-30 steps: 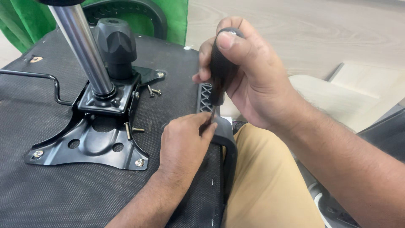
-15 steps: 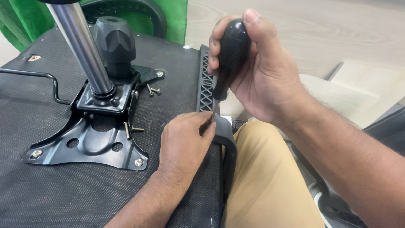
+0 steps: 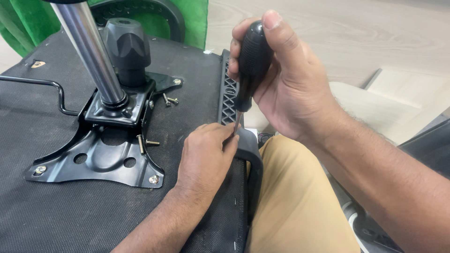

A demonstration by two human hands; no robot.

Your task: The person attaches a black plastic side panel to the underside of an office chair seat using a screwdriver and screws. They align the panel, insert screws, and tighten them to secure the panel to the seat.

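Observation:
My right hand (image 3: 286,79) is wrapped around the black handle of a screwdriver (image 3: 251,63), held nearly upright with its shaft pointing down. The tip meets the black armrest bracket (image 3: 251,154) at the right edge of an upturned black fabric chair seat (image 3: 70,215). My left hand (image 3: 204,157) rests on the seat edge, fingertips pinched around the screwdriver tip; the screw itself is hidden under them. A black metal mounting plate (image 3: 101,161) with a chrome gas cylinder (image 3: 91,51) and a black knob (image 3: 126,47) is bolted on the seat to the left.
Loose screws lie by the plate (image 3: 169,99) and at its front edge (image 3: 146,142). A black wire lever (image 3: 47,86) sticks out to the left. Green fabric (image 3: 187,18) and a black ring stand behind; tan trousers (image 3: 290,201) and wooden floor (image 3: 356,33) are at the right.
My right hand has turned on the screwdriver handle, with the thumb shifting from the side to over the top. The left hand stays pinched at the tip.

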